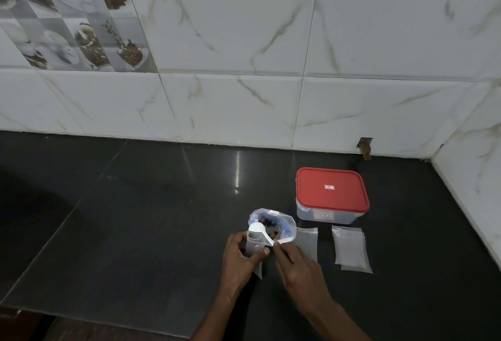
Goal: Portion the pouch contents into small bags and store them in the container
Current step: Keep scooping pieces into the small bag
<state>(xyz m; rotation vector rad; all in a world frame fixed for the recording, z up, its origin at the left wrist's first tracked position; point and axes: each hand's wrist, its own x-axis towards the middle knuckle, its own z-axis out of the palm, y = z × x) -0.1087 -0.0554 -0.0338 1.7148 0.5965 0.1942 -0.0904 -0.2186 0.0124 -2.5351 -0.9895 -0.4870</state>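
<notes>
An open clear pouch point(282, 223) with dark pieces inside stands on the black counter. My left hand point(240, 256) grips a small clear bag point(254, 246) upright just in front of the pouch. My right hand point(295, 265) pinches the handle of a white plastic spoon point(257, 229), whose bowl sits over the small bag's mouth. One empty small bag point(307, 243) lies flat to the right of the pouch, partly under my right hand. A few more small bags point(351, 248) lie stacked further right. The clear container point(325, 214) with a red lid point(332, 189) stands closed behind them.
The black counter point(135, 232) stretches wide to the left of my hands. A white tiled wall point(244, 110) runs along the back and a side wall point(471, 167) bounds the right. The counter's front edge runs diagonally at the lower left.
</notes>
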